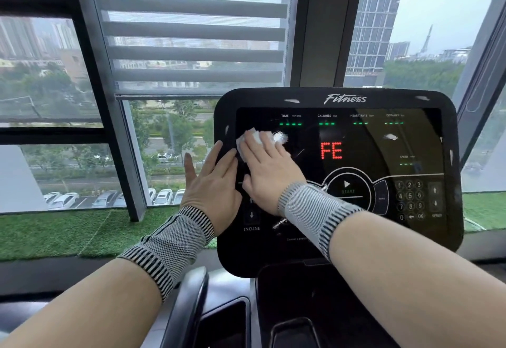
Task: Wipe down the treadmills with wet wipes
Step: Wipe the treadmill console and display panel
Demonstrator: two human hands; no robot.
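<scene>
White wet wipe point(253, 139) pressed flat under the straight fingers of the right hand point(269, 168) on the treadmill console point(339, 177), upper-left screen area; left hand point(212, 183), fingers straight, rests on the console's left edge beside it.

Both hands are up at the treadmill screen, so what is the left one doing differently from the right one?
The right hand lies flat on the console screen, pressing a white wet wipe under its fingers; the left hand holds no wipe. The right hand is on the dark display, while the left hand rests at the console's left edge. Both have straight fingers and a striped grey wristband.
</scene>
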